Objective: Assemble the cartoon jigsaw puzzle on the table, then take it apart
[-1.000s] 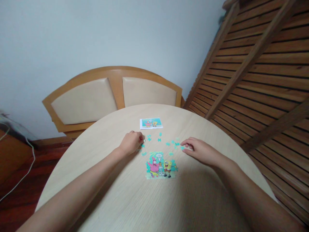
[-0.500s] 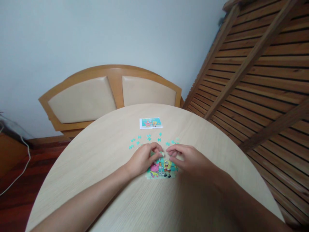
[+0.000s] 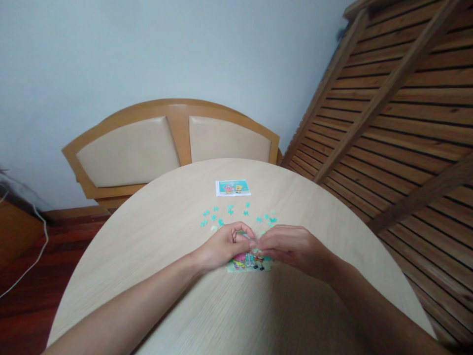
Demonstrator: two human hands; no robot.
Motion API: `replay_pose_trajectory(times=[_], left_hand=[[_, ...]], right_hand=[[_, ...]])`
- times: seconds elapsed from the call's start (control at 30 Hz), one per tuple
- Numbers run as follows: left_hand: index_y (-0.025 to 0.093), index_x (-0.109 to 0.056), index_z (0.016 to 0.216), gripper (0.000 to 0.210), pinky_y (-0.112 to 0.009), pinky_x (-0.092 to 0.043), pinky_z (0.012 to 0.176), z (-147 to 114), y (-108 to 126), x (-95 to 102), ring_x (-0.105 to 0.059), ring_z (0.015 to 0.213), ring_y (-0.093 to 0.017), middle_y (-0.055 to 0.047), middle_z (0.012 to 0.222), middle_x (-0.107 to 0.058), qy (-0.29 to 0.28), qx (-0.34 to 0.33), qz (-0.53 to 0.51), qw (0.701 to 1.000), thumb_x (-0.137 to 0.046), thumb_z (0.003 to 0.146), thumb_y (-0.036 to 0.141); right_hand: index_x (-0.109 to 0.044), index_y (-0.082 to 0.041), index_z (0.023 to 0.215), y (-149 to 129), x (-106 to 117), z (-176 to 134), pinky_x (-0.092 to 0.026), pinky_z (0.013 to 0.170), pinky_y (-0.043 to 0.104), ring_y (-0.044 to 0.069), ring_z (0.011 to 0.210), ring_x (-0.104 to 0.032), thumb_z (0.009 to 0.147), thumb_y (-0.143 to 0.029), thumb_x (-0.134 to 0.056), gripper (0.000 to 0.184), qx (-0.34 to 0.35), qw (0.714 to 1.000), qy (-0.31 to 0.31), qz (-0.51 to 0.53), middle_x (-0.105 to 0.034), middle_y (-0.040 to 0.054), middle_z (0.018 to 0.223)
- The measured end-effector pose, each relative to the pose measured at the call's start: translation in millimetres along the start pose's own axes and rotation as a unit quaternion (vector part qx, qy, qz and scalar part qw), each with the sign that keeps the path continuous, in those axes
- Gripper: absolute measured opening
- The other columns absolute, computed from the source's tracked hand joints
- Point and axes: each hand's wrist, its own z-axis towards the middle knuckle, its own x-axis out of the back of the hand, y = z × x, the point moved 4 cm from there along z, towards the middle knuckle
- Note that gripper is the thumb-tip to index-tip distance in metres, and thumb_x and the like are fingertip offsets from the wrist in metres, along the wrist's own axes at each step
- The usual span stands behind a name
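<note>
A partly assembled jigsaw puzzle (image 3: 248, 266) with cartoon figures lies on the table, and both hands are over its upper part. My left hand (image 3: 227, 244) is closed in a pinch; the small pale puzzle piece seen in it a moment earlier is now mostly hidden by the fingers. Fingertips of my right hand (image 3: 290, 244) meet those of the left above the puzzle. Its fingers are drawn together, and what is between them I cannot make out. Loose teal puzzle pieces (image 3: 230, 212) are scattered just beyond the hands.
Farther back on the round wooden table (image 3: 166, 212) lies a picture sheet (image 3: 233, 188) with the same cartoon figures. A padded headboard (image 3: 181, 133) stands behind the table, against the wall. Wooden slats (image 3: 391, 133) lean at the right; a white cable (image 3: 45, 236) hangs at the left.
The gap between my hands has closed, and their fingertips now meet. My right hand's thumb and fingers have come together. The pale piece in my left hand has become hidden.
</note>
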Motion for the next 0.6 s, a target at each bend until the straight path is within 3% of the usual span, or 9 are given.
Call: replay_pose_trajectory(times=[0.07,0.13,0.23,0.33,0.43,0.6], left_hand=[[0.018,-0.057,0.094,0.034,-0.021,-0.035,0.049,-4,5,0.4,-0.047,0.049,-0.009,0.005,0.060,-0.056,0.026,-0.026,0.066,0.997,-0.068,0.088,0.049],[0.018,-0.062,0.098,0.020,-0.029,-0.049,0.066,-10,15,0.4,-0.062,0.071,-0.016,-0.004,0.082,-0.069,0.041,-0.092,0.204,0.974,-0.059,0.095,0.038],[0.021,-0.065,0.113,0.019,-0.042,-0.046,0.102,-22,23,-5.7,-0.060,0.115,-0.024,-0.010,0.122,-0.068,-0.013,-0.207,0.429,0.879,-0.055,0.097,0.023],[0.021,-0.062,0.125,0.028,-0.044,-0.041,0.111,-28,16,-10.8,-0.054,0.127,-0.026,-0.011,0.134,-0.061,-0.081,-0.260,0.520,0.810,-0.053,0.098,0.022],[0.020,-0.064,0.122,0.027,-0.041,-0.045,0.107,-26,6,-14.1,-0.058,0.120,-0.026,-0.012,0.128,-0.064,-0.101,-0.260,0.548,0.789,-0.053,0.098,0.022],[0.021,-0.066,0.117,0.024,-0.037,-0.048,0.102,-24,6,-18.6,-0.061,0.114,-0.025,-0.010,0.121,-0.066,-0.110,-0.247,0.557,0.786,-0.052,0.098,0.024]], right_hand=[[-0.072,-0.021,0.101,-1,3,0,-0.055,0.080,0.026,0.015,0.085,-0.071,0.101,-0.029,-0.053,0.020,-0.003,1.000,-0.005,-0.024,-0.077,0.0050,0.093],[-0.071,-0.022,0.100,1,5,-3,-0.055,0.080,0.027,0.015,0.084,-0.072,0.101,-0.027,-0.052,0.019,-0.017,0.998,-0.012,-0.066,-0.077,0.0043,0.093],[-0.069,-0.022,0.094,8,3,-19,-0.056,0.076,0.028,0.017,0.078,-0.072,0.100,-0.026,-0.051,0.020,-0.054,0.988,-0.019,-0.141,-0.076,0.0037,0.087],[-0.067,-0.022,0.090,11,-5,-41,-0.056,0.069,0.027,0.017,0.073,-0.071,0.100,-0.022,-0.048,0.021,-0.089,0.976,-0.015,-0.198,-0.075,0.0041,0.081],[-0.067,-0.020,0.092,7,-14,-59,-0.057,0.069,0.027,0.018,0.077,-0.073,0.099,-0.019,-0.047,0.021,-0.080,0.970,0.005,-0.231,-0.076,0.0059,0.086],[-0.068,-0.019,0.090,-4,-27,-64,-0.058,0.064,0.026,0.016,0.072,-0.072,0.100,-0.018,-0.047,0.023,-0.039,0.968,-0.009,-0.249,-0.076,0.0068,0.087]])
